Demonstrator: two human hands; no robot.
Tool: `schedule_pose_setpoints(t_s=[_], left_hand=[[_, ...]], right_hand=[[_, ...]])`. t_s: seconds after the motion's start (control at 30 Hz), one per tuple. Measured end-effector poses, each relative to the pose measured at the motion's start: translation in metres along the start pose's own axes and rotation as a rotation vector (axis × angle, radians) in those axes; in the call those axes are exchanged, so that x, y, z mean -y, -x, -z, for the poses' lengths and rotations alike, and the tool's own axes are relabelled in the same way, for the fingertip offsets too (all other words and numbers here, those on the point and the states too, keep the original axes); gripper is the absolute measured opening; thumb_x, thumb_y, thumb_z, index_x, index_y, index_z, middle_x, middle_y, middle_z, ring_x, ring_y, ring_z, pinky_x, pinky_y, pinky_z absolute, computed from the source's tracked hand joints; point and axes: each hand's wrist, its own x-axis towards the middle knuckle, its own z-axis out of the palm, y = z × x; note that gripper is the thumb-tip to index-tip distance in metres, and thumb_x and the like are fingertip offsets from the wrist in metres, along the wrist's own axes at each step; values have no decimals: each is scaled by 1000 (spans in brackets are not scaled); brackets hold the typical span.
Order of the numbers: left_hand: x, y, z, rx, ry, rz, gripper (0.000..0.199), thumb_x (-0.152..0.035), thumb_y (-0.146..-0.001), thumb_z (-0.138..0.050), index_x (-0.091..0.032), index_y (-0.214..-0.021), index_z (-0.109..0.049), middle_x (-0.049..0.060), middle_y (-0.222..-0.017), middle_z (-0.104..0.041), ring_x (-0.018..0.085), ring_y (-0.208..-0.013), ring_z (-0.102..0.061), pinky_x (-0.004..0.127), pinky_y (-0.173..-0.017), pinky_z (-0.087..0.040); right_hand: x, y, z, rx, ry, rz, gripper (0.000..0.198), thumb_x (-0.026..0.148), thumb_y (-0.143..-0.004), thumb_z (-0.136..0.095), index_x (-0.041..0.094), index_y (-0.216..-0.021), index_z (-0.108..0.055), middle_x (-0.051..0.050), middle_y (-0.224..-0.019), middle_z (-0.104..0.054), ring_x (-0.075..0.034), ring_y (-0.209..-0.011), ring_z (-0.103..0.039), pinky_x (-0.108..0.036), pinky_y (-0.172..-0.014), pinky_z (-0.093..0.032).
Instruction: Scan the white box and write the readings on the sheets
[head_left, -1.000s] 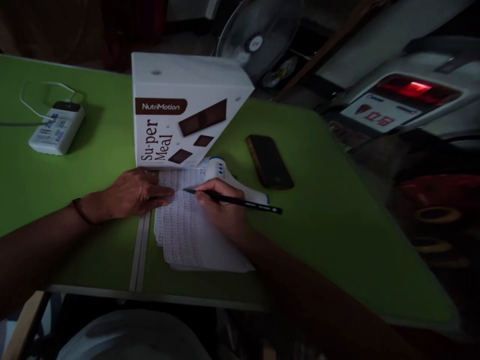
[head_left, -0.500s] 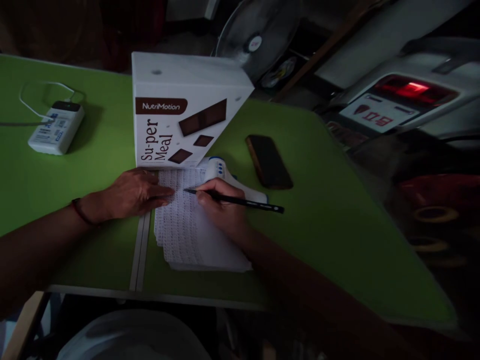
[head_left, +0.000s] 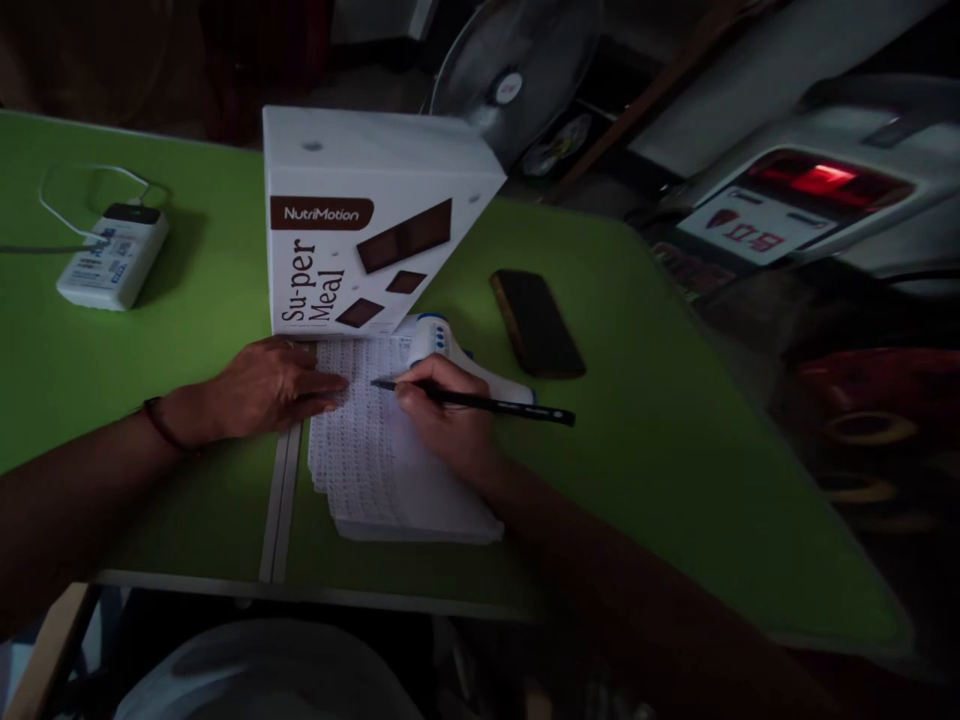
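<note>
A stack of paper sheets [head_left: 420, 490] with rows of small handwriting lies on the green table. My right hand [head_left: 454, 410] is closed around a black pen [head_left: 517, 406], its tip at the written rows. My left hand [head_left: 277, 385] rests at the left edge of the sheets, fingers stretched out and fingertips on the paper. Just beyond the sheets stands a white NutriMotion box [head_left: 315, 160]. Between box and right hand lies a white device with blue buttons [head_left: 435, 335], partly hidden by that hand.
A dark phone [head_left: 538, 322] lies right of the box. At the left is a white power bank or adapter [head_left: 116, 260] with a cable plugged in. Past the green table [head_left: 712, 480] stand a fan [head_left: 517, 70] and a white scooter-like vehicle with a lit red lamp [head_left: 832, 180].
The pen and my right hand's fingers have shifted very slightly to the right. My left hand, the box and the sheets stay where they were.
</note>
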Motion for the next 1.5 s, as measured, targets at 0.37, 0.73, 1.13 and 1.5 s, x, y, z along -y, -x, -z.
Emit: schedule_pose_setpoints(t_s=[0.37,0.73,1.13,1.5], left_hand=[[0,1,-1,6,-24,-9,32,-40,-107,-53,-25,-120,-78,2,-78,-71,16,-71,-65,27,-68,-51],[1,2,-2,18,-17,9,33,-41,-107,-53,-26,-122,-78,4,-82,-72,18,-74,-67,29,-69,-52],[0,2,-2,22,-7,20,32,-42,-106,-55,-25,-119,-79,3,-80,-72,18,-72,-67,28,-68,-51],[-36,4,33,289,-87,63,22,-32,-98,-69,-19,-113,-76,7,-92,-73,23,-83,-69,35,-76,-55]], right_hand=[[-2,2,0,22,-29,-49,9,21,-79,-60,23,-70,-62,4,-58,-59,-12,-52,-50,-25,-51,-44],[1,2,2,86,6,-63,7,22,-77,-59,23,-70,-57,4,-58,-56,-12,-52,-47,-27,-51,-43],[2,1,0,18,-18,-49,9,21,-75,-58,23,-66,-57,5,-54,-55,-11,-49,-46,-25,-49,-40],[-1,0,-2,13,4,-90,9,21,-73,-58,24,-66,-54,4,-55,-54,-13,-51,-46,-27,-51,-41]])
